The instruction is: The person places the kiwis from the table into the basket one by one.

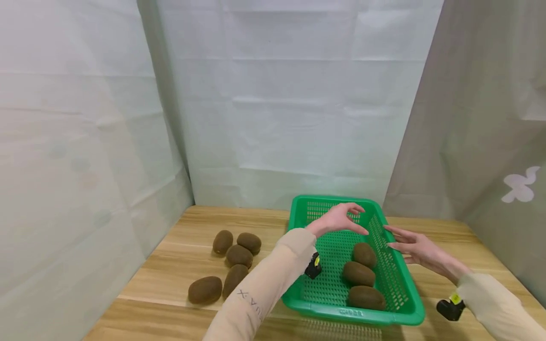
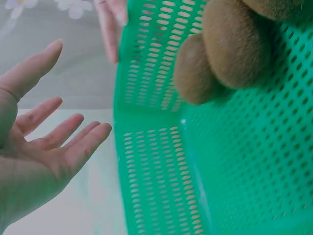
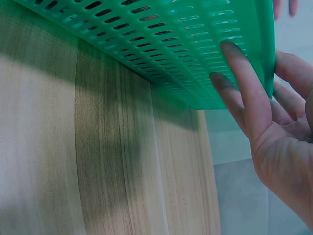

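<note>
My left hand [image 1: 339, 219] hovers over the back part of a green plastic basket [image 1: 298, 310], thumb and fingers spread apart with nothing between them. The left wrist view shows its palm and separated fingers [image 2: 80, 147] beside the basket rim. Three brown kiwis [image 1: 359, 273] lie inside the basket along its right side. My right hand [image 1: 420, 248] is at the basket's right rim. In the right wrist view, two nearly straight fingers [image 3: 247, 88] touch the outer perforated wall, and other digits reach past the rim, partly hidden.
Several more kiwis [image 1: 239, 256] lie on the wooden table [image 1: 158, 284], left of the basket; my left sleeve [image 1: 260, 289] passes close by them. Pale cloth sheets [image 1: 290, 118] hang behind the table and on both sides.
</note>
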`<action>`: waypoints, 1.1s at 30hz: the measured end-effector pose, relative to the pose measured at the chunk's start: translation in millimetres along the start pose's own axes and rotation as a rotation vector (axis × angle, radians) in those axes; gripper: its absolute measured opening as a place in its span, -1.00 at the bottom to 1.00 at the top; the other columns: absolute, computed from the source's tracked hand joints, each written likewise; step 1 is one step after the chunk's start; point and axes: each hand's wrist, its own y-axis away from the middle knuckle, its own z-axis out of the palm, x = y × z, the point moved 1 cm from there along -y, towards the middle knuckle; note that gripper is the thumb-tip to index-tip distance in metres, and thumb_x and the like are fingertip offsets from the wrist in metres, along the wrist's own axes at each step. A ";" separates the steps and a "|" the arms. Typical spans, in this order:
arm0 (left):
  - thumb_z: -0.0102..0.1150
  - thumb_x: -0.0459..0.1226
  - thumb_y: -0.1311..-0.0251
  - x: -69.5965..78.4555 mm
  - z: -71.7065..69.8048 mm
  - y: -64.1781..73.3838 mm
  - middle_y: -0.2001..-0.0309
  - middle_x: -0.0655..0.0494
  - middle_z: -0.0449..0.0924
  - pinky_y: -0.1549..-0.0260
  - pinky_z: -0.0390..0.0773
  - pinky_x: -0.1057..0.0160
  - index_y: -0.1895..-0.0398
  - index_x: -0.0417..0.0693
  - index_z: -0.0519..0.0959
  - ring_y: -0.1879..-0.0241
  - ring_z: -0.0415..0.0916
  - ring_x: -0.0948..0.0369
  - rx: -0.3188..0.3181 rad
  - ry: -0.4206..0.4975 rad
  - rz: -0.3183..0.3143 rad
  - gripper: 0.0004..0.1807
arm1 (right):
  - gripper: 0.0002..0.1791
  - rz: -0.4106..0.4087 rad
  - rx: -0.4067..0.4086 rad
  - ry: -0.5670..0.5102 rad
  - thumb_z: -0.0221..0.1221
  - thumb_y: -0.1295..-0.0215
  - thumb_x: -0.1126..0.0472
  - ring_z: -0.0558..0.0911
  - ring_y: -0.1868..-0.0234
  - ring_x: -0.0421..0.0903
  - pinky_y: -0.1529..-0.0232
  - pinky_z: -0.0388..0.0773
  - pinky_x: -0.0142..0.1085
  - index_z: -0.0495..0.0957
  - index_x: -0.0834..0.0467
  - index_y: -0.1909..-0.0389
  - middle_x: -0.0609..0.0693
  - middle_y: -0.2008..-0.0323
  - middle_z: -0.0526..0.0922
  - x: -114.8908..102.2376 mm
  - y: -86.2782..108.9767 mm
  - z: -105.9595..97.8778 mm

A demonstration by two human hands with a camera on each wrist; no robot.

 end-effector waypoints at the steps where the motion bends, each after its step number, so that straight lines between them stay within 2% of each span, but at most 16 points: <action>1: 0.37 -0.21 0.05 1.3 -5.3 3.1 -0.05 0.12 0.39 0.22 0.43 0.34 -0.12 0.01 0.42 0.05 0.40 0.22 -0.007 0.000 0.011 -0.41 | -0.30 -0.003 -0.004 -0.006 -0.03 -0.36 0.27 0.41 -0.07 -0.01 0.09 0.43 -0.03 -0.18 0.27 -0.38 0.42 -0.29 -0.29 0.2 0.0 -0.1; 5: 0.35 -0.21 0.03 2.4 -28.1 16.6 -0.05 0.15 0.39 0.18 0.41 0.33 -0.13 0.03 0.42 0.02 0.38 0.21 -0.028 -0.007 0.039 -0.42 | -0.32 -0.016 -0.003 0.007 -0.03 -0.36 0.27 0.40 -0.05 -0.18 0.10 0.44 -0.06 -0.15 0.26 -0.38 0.40 -0.30 -0.29 0.9 1.3 -1.8; 9: 0.34 -0.21 0.02 0.2 -51.4 29.8 -0.05 0.18 0.38 0.14 0.40 0.32 -0.13 0.04 0.42 -0.03 0.35 0.17 -0.024 -0.014 0.051 -0.42 | -0.32 -0.021 0.007 0.024 -0.02 -0.36 0.26 0.38 -0.02 -0.32 0.10 0.45 -0.09 -0.13 0.24 -0.38 0.38 -0.30 -0.31 1.4 2.3 -4.9; 15: 0.32 -0.29 -0.01 -8.0 -84.0 50.3 -0.10 0.07 0.36 0.10 0.38 0.32 -0.17 -0.07 0.38 -0.05 0.33 0.09 0.004 -0.008 0.096 -0.41 | -0.34 -0.036 -0.024 0.000 -0.06 -0.37 0.29 0.43 -0.01 -0.26 0.09 0.44 -0.09 -0.16 0.24 -0.38 0.39 -0.30 -0.35 2.0 2.3 -7.3; 18: 0.31 -0.32 -0.01 -14.3 -98.5 63.6 -0.10 0.03 0.36 0.08 0.38 0.31 -0.16 -0.14 0.37 -0.04 0.34 0.07 0.015 -0.012 0.097 -0.41 | -0.35 -0.038 -0.033 -0.007 -0.08 -0.38 0.30 0.43 -0.01 -0.24 0.10 0.45 -0.08 -0.16 0.23 -0.38 0.39 -0.29 -0.37 2.5 2.9 -8.4; 26: 0.29 -0.32 -0.03 -42.8 -131.8 102.3 -0.12 -0.04 0.34 0.09 0.41 0.22 -0.16 -0.17 0.36 -0.05 0.33 0.03 0.047 -0.032 0.044 -0.42 | -0.34 -0.032 -0.016 -0.005 -0.05 -0.37 0.29 0.43 0.00 -0.28 0.11 0.45 -0.08 -0.14 0.20 -0.39 0.39 -0.29 -0.36 0.7 6.0 -10.9; 33: 0.27 -0.28 -0.07 -80.0 -153.1 144.8 -0.10 -0.05 0.37 0.08 0.41 0.17 -0.14 -0.22 0.38 -0.06 0.32 0.02 0.069 -0.070 -0.001 -0.46 | -0.34 -0.026 -0.029 -0.017 -0.06 -0.38 0.29 0.41 0.00 -0.34 0.11 0.45 -0.09 -0.16 0.20 -0.39 0.37 -0.28 -0.39 0.5 9.9 -9.6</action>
